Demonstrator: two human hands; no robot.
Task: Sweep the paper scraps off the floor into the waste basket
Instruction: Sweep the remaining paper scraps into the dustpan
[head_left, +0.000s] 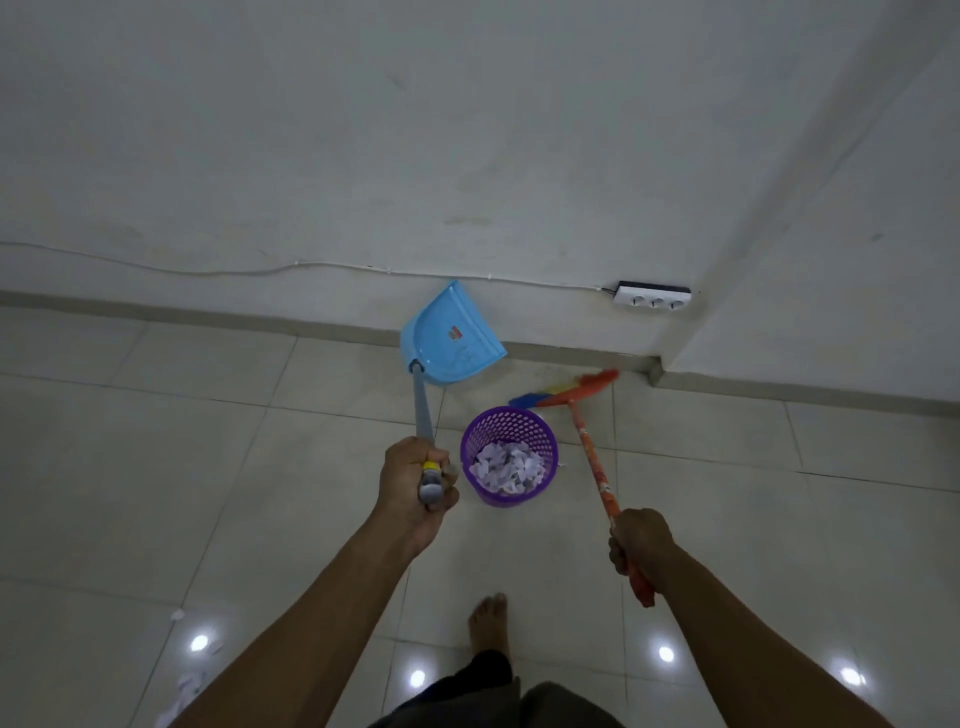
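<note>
View: head camera, looking down past both forearms.
Cut off: dark shorts (493, 696) sliced by the bottom edge; floor scraps (182, 691) partly behind the left forearm and running out at the lower left.
Hard to make out: broom head (571, 389) blurred, with streaks of blue, yellow and orange; small white fleck (562, 466) just right of the basket, too small to name surely.
Left hand (415, 483): fingers curled tight round the grey dustpan handle (423, 410) at its yellow band, handle end poking toward the camera.
Right hand (641, 543): clamped round the orange broom stick (592, 452), red stick end showing below the fist.
Dustpan (452, 338): light blue, tilted, mouth toward the wall, beyond and left of the basket; contact with the floor not clear.
Waste basket (470, 436): purple mesh, upright on the tile between handle and stick.
Paper scraps (509, 467): white heap inside the basket; floor scraps well apart from it.
Edges: skirting (208, 314) along the wall foot; wall corner jutting out on the right; power strip (652, 299) low on the wall near that corner, white cable (260, 270) trailing left.
Open room: broad tile left of the dustpan handle and right of the broom stick; tight strip between basket and skirting, taken by pan and broom head.
Bare foot (488, 621): on the tile, between the forearms.
</note>
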